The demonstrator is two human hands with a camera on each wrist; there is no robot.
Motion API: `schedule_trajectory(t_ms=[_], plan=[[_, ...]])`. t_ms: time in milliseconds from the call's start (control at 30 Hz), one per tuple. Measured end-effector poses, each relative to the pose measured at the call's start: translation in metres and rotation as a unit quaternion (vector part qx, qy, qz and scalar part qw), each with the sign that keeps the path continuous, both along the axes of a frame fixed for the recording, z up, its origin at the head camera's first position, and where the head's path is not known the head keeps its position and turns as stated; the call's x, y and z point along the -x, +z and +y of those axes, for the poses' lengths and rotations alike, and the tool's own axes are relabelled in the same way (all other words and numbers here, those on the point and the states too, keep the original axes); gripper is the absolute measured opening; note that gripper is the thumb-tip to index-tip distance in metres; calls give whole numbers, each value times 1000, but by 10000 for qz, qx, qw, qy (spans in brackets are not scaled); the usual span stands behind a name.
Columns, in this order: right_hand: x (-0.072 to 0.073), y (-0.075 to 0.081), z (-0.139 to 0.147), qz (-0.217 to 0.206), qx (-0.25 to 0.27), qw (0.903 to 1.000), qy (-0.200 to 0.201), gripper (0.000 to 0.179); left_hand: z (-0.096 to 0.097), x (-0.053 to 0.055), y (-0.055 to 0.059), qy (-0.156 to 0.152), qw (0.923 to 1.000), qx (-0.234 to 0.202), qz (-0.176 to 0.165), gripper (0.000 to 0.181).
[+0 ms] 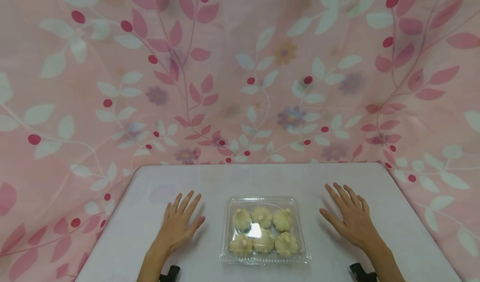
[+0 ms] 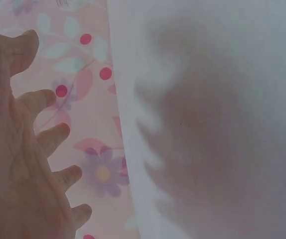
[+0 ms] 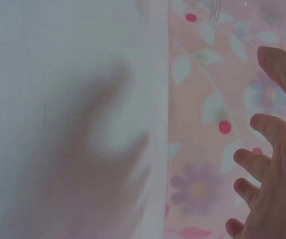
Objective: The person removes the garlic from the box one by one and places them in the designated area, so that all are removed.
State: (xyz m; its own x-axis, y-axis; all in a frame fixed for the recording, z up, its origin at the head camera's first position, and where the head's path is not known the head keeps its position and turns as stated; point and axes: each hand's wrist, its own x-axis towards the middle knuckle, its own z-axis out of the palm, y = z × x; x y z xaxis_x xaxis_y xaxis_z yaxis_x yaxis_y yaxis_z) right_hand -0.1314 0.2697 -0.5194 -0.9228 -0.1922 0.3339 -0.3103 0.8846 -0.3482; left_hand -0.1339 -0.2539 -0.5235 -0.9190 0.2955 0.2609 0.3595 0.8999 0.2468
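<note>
A clear plastic clamshell box (image 1: 264, 258) sits on the white table with its lid down, between my two hands. Inside it, in two rows, lie several pale yellow-green, lumpy round pieces (image 1: 286, 244) that look like buns or small squash. To the left of the box is my left hand (image 1: 179, 223), palm down, fingers spread and holding nothing. My right hand (image 1: 350, 219) is spread the same way on the other side, apart from the box. Both wrist views show the loose fingers held over the table, which carries their shadows.
The white table (image 1: 187, 178) has rounded far corners. Behind it hangs a pink cloth (image 1: 232, 65) printed with leaves, berries and flowers. Black wrist devices show at the left wrist (image 1: 170, 273) and the right wrist (image 1: 361, 273). Glare on the lid hides part of the contents.
</note>
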Motion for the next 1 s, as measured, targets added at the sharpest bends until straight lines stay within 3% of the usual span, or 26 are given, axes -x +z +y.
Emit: schedule_trajectory(t_ms=[200, 667, 1000], plan=[[-4, 3, -1, 72, 218, 9996, 136, 78, 5, -8, 1, -213, 9995, -251, 39, 69], [-11, 3, -8, 95, 580, 9970, 507, 75, 17, -18, 5, -674, 9892, -1180, -556, 68], [-18, 6, -12, -189, 713, 9957, 563, 70, 22, -26, 8, -896, 9791, -1431, -1133, 67]])
